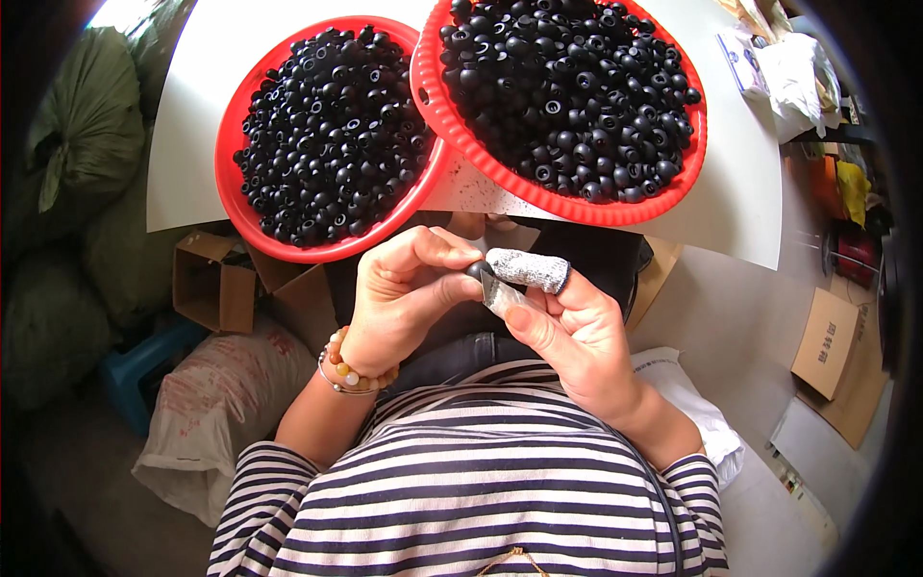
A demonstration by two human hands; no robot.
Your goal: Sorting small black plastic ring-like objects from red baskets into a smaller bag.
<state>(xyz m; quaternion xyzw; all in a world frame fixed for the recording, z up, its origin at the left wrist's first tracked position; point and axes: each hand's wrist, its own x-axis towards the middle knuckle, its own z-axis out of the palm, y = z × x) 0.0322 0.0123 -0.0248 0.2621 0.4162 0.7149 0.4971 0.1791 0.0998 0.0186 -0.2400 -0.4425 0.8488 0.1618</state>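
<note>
The left hand (409, 288) pinches a small black piece (478, 270) between thumb and forefinger, while the right hand (577, 341) presses a clear, pale strip (499, 295) against it with the thumb and a forefinger wearing a gray knitted finger cover (529, 269). The black piece sits between the two hands, just short of the table edge. Its rounded end faces up; the fingers hide most of it, so I cannot tell its long axis. The strip's long axis slants from the piece down and right, into the right hand.

Beyond lies the white table (187, 178) — dark specks scattered on it — with two red basins heaped with black pieces, the right basin (567, 204) overlapping the rim of the left basin (227, 183).

Around the table are green bags (91, 120), an open cardboard box (213, 284) and a printed sack (226, 409) on the left; on the right, a white plastic bag (796, 82) and more cardboard (827, 341) (one sheet partly under another).
</note>
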